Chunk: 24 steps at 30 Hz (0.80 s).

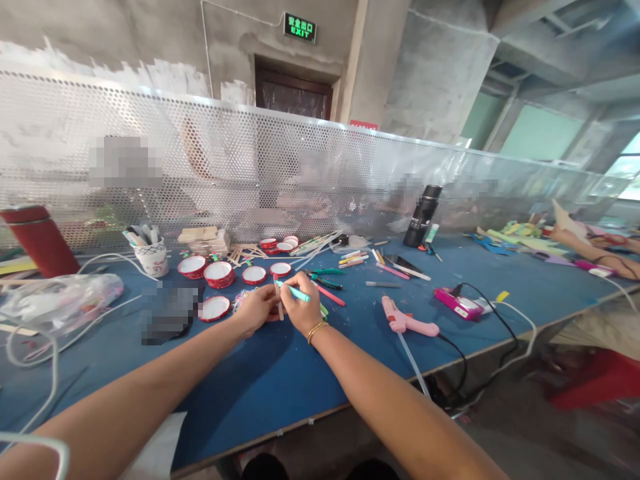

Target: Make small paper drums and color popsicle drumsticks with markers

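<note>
My left hand (256, 307) is closed around a thin wooden stick (279, 301) and holds it upright over the blue table (280, 373). Close beside it, my right hand (303, 311) grips a teal pen (295, 292), tip pointing left at the stick. A small red piece lies partly hidden under both hands. Several red-rimmed round lids (216, 308) lie just beyond and left of my hands.
A pink glue gun (406, 323) and a pink device (459, 303) with black cable lie to the right. Green pliers (325, 275), pens, sticks, a cup (150, 257), a red flask (40, 241) and a black bottle (423, 215) stand behind. Another person's arm (595, 252) rests far right.
</note>
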Each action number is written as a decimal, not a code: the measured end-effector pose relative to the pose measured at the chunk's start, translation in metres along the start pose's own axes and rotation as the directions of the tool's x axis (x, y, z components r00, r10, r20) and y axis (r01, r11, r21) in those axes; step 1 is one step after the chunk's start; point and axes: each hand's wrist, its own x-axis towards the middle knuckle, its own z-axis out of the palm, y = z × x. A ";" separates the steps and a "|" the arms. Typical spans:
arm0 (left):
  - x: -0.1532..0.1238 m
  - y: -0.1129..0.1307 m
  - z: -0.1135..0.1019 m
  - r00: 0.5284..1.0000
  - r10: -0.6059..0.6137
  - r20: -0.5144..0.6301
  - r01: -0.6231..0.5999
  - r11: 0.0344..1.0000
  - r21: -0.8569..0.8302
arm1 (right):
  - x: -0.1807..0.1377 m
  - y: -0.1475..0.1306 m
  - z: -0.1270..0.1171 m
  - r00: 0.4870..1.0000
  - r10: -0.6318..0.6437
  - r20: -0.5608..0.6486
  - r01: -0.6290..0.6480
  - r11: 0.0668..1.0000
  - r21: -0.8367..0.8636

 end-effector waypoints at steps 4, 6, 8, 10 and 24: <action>0.000 0.000 0.000 1.000 -0.013 -0.012 0.013 1.000 0.003 | 0.002 0.004 0.000 1.000 0.008 -0.025 -0.009 1.000 -0.019; -0.001 0.001 0.001 1.000 -0.018 -0.021 0.018 1.000 -0.002 | 0.002 0.006 -0.001 0.999 0.013 -0.048 -0.014 1.000 -0.026; -0.001 0.001 0.001 1.000 -0.017 -0.025 0.017 1.000 -0.004 | 0.003 0.006 -0.001 0.998 0.012 -0.055 -0.013 1.000 -0.023; -0.001 0.001 0.001 1.000 -0.011 -0.018 0.011 1.000 -0.001 | 0.002 0.004 -0.002 0.999 0.010 -0.043 -0.011 1.000 -0.016; 0.000 0.001 0.000 0.999 -0.018 -0.029 0.018 1.000 0.003 | 0.002 0.006 -0.002 0.999 -0.017 -0.047 0.015 0.998 -0.058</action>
